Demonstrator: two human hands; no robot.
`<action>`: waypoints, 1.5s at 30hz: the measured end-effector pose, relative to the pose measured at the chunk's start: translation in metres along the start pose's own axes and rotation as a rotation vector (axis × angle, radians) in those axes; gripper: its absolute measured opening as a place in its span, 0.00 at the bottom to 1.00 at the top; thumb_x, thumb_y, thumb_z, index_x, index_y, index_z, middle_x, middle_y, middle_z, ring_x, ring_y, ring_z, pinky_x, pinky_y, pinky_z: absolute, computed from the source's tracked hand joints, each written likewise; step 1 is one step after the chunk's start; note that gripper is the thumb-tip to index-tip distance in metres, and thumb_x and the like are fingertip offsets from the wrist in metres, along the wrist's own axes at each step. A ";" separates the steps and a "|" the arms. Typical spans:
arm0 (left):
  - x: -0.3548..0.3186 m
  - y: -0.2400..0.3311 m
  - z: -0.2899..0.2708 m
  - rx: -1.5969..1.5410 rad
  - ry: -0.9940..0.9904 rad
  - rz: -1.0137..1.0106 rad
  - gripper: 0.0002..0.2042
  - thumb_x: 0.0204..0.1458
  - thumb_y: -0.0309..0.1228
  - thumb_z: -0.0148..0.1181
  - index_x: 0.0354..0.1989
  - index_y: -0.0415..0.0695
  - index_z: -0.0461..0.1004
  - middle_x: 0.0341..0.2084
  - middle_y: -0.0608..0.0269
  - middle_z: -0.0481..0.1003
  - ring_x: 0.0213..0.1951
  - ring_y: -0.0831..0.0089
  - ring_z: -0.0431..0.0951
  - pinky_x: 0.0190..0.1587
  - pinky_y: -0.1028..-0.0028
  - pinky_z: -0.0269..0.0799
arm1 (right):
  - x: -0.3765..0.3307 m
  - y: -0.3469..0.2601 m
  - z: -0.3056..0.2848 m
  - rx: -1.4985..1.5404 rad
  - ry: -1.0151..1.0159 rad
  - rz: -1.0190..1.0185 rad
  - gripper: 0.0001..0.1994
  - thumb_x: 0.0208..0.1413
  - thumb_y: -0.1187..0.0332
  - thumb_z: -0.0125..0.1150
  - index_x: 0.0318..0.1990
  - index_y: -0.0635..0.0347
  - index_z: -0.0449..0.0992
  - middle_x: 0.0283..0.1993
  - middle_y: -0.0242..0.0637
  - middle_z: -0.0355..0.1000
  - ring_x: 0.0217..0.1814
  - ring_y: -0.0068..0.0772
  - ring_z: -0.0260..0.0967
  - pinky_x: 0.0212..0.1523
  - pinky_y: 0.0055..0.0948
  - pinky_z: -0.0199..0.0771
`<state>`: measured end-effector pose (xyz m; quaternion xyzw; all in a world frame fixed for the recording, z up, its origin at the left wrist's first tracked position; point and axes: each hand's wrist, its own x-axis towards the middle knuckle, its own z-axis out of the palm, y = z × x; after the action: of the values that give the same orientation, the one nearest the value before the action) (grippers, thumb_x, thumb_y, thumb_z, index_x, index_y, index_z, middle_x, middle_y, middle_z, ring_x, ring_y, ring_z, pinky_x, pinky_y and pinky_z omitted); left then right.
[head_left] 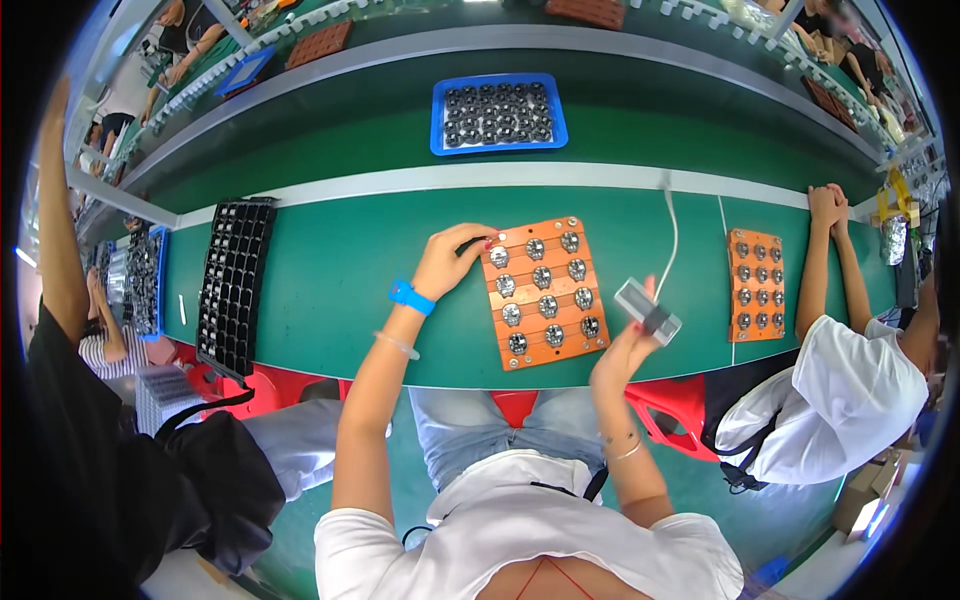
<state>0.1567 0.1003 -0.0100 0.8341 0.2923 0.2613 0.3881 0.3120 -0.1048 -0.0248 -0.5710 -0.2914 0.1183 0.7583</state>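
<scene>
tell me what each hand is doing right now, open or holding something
Left hand: fingertips at the orange board's upper-left corner; grip cannot be told.
Right hand: closed, holding a clear-and-grey block.

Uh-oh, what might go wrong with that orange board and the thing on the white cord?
The corded block in the right grip might slip and bump the orange board beside it. The board also lies close to the front edge of the table, so a nudge might push it off.
</scene>
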 end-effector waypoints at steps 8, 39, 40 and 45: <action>-0.100 0.017 -0.005 0.095 0.420 -0.181 0.08 0.48 0.19 0.57 0.37 0.39 0.77 0.33 0.55 0.78 0.37 0.64 0.79 0.40 0.73 0.73 | -0.044 0.023 0.050 -0.026 0.072 0.024 0.26 0.65 0.57 0.42 0.62 0.66 0.47 0.70 0.49 0.47 0.68 0.39 0.51 0.67 0.38 0.46; -0.148 0.068 -0.003 -0.099 0.127 -0.103 0.14 0.46 0.22 0.63 0.39 0.38 0.67 0.40 0.57 0.76 0.41 0.62 0.76 0.40 0.70 0.76 | -0.039 -0.014 0.027 -0.114 -0.785 0.053 0.19 0.48 0.83 0.58 0.50 0.65 0.67 0.50 0.45 0.71 0.52 0.33 0.69 0.53 0.30 0.68; -0.148 0.070 -0.004 -0.110 0.145 -0.103 0.13 0.46 0.22 0.63 0.39 0.38 0.67 0.41 0.57 0.75 0.41 0.62 0.76 0.41 0.70 0.76 | -0.039 -0.015 0.026 -0.105 -0.779 0.098 0.20 0.49 0.82 0.58 0.51 0.65 0.65 0.50 0.45 0.71 0.52 0.34 0.69 0.53 0.30 0.68; -0.143 0.078 -0.004 -0.099 0.144 -0.028 0.13 0.46 0.21 0.63 0.39 0.38 0.67 0.41 0.57 0.75 0.42 0.63 0.76 0.41 0.71 0.76 | -0.044 -0.018 0.028 -0.038 -0.819 0.125 0.20 0.50 0.82 0.58 0.51 0.64 0.65 0.51 0.46 0.70 0.53 0.34 0.68 0.55 0.31 0.66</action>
<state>0.0771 -0.0380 0.0249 0.7889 0.3176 0.3291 0.4105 0.2577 -0.1108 -0.0168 -0.5072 -0.5360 0.3759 0.5605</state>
